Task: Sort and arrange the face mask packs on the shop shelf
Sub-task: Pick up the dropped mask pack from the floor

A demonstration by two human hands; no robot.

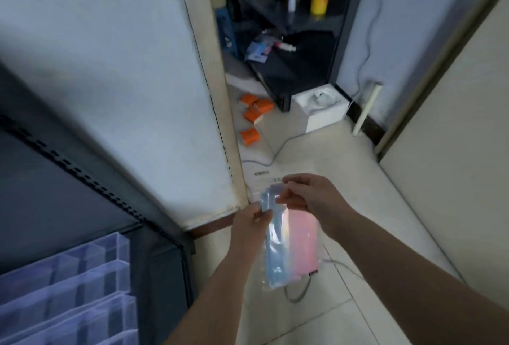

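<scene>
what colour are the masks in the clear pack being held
Light blue on the left, pink on the right, inside the clear plastic mask pack; seen in the head view.

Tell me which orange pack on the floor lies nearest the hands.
The lone orange pack, lowest in the picture. It lies apart from the other three, which cluster farther back by the black shelf.

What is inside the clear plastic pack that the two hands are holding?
Inside the clear plastic pack are a light blue mask stack and a pink mask stack. How many masks each holds cannot be seen.
</scene>
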